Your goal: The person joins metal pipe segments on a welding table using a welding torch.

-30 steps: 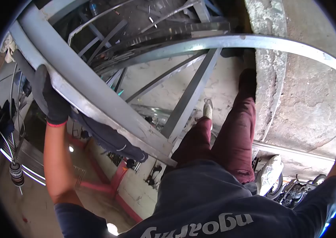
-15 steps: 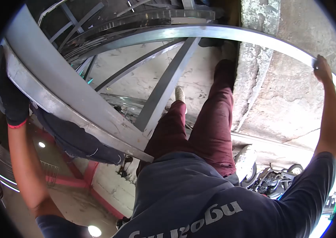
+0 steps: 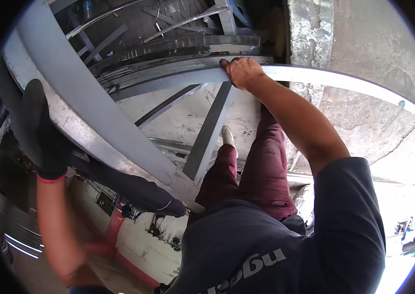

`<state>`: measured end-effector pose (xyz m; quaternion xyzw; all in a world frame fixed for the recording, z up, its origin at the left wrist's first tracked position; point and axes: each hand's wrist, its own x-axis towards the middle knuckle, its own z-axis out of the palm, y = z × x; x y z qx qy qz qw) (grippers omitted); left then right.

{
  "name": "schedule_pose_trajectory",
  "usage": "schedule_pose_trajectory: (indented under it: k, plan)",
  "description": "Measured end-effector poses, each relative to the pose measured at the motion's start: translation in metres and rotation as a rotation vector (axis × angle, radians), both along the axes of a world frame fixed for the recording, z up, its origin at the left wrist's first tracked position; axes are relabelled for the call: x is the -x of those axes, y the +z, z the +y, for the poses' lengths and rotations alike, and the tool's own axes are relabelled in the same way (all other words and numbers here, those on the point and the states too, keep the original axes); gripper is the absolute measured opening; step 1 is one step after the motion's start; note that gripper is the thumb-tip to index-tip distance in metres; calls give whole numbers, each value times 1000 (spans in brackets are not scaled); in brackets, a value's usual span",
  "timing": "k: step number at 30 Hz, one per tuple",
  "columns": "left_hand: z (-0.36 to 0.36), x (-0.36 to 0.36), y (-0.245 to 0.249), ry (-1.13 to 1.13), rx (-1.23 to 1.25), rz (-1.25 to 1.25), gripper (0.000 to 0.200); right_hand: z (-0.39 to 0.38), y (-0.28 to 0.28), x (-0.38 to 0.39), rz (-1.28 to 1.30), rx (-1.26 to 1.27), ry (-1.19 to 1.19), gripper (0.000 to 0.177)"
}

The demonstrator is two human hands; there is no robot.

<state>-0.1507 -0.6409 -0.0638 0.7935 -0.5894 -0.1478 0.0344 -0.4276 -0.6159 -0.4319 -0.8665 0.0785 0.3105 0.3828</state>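
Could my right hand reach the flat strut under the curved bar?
Probably yes. The right hand grips the curved bar right where the flat strut joins it, with nothing between them. The left hand holds the wide beam.

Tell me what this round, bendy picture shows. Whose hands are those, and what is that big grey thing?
The camera sits on a person's head and looks down, so you see their own body: a dark blue shirt, dark red trousers and a shoe. The lens is very wide, which bends straight things into curves. There is no machine, just two hands. The left hand, in a black glove, grips the wide side of a grey metal frame. The bare right hand grips the frame's thin top bar. Through the frame you see the pale concrete floor. More metal bars are piled beyond.
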Motion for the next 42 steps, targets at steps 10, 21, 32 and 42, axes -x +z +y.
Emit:
schedule_pose_trajectory:
  k: [10,21,32,42]
  plan:
    - [69,-53,73,-345,-148,-377,55,108,-87,-137,-16,-87,-239,27]
    - [67,-64,67,-439,-97,-445,57,141,-89,-151,-236,-56,-9,41]
    - [10,3,-7,351,87,267,79,-70,40,266,82,286,-213,64]
    - [-6,19,-9,176,124,99,81,-176,-37,449,519,689,-442,37]
